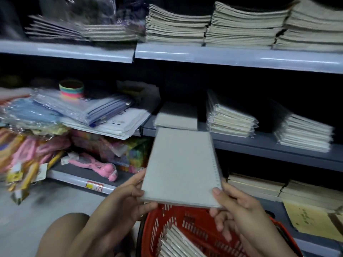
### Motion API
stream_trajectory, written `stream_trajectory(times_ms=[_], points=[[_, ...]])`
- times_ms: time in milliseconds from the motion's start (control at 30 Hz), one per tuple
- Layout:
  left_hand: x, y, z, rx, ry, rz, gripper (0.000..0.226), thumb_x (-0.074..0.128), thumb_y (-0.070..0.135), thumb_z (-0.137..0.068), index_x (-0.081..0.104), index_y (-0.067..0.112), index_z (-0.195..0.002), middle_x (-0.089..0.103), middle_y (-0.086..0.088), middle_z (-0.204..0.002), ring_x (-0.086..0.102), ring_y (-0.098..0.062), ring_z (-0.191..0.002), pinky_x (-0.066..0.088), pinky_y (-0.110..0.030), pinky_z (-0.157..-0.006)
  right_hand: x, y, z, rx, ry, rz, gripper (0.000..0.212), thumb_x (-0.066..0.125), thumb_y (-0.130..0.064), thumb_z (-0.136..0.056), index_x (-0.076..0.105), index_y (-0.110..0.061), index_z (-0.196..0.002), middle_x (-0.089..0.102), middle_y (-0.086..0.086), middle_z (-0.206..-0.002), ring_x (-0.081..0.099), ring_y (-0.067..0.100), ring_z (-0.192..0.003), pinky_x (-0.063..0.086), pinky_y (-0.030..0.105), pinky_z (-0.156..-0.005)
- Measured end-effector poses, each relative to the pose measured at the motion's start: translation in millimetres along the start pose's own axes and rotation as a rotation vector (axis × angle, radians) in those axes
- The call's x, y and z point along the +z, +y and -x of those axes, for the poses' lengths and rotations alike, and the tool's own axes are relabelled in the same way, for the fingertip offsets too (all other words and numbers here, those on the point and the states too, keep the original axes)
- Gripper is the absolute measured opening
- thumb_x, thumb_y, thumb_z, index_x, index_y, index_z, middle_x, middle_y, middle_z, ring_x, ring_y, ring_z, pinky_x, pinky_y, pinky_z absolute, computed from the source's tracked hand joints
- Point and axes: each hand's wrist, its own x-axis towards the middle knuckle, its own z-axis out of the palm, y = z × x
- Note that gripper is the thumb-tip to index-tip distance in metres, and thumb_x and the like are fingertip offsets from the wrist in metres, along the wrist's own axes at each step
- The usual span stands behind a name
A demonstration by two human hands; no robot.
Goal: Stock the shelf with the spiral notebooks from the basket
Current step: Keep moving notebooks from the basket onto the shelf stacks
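Note:
A grey spiral notebook (181,167), coil along its right edge, is held up in front of the middle shelf (259,143). My left hand (128,199) grips its lower left corner and my right hand (235,206) grips its lower right corner, thumb on the cover. Below it stands the red basket (196,229) with several more wrapped notebooks (176,245) lying inside. On the middle shelf, a short stack of grey notebooks (177,115) lies just beyond the held one, with taller wrapped stacks (230,115) to its right.
The top shelf (222,56) carries piles of beige exercise books. Plastic folders and a rainbow spring (71,89) lie on the left section, with pink toys (96,164) below. Tan books (278,188) fill the bottom right shelf. My knee (63,236) is at lower left.

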Motion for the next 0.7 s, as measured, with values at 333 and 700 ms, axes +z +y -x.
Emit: stream_trajectory(times_ms=[333, 700], points=[[-16, 44, -76, 0.116, 0.056, 0.029, 0.053, 0.041, -0.002, -0.085, 0.062, 0.012, -0.132, 0.063, -0.014, -0.133, 0.063, -0.017, -0.088, 0.056, -0.024, -0.067, 28, -23, -96, -0.028, 0.048, -0.012, 0.026, 0.066, -0.018, -0.093, 0.065, -0.016, -0.12, 0.062, 0.019, -0.068, 0.053, 0.02, -0.047, 0.039, 0.025, -0.036], [-28, 42, -115, 0.292, 0.456, -0.301, 0.043, 0.073, 0.001, -0.08, 0.064, 0.015, -0.12, 0.077, -0.009, -0.107, 0.074, -0.022, -0.1, 0.055, -0.03, -0.086, 26, -11, -144, 0.012, 0.076, -0.034, 0.049, 0.078, -0.009, -0.081, 0.05, -0.01, -0.121, 0.077, 0.018, -0.094, 0.073, 0.03, -0.077, 0.059, 0.032, -0.07]])
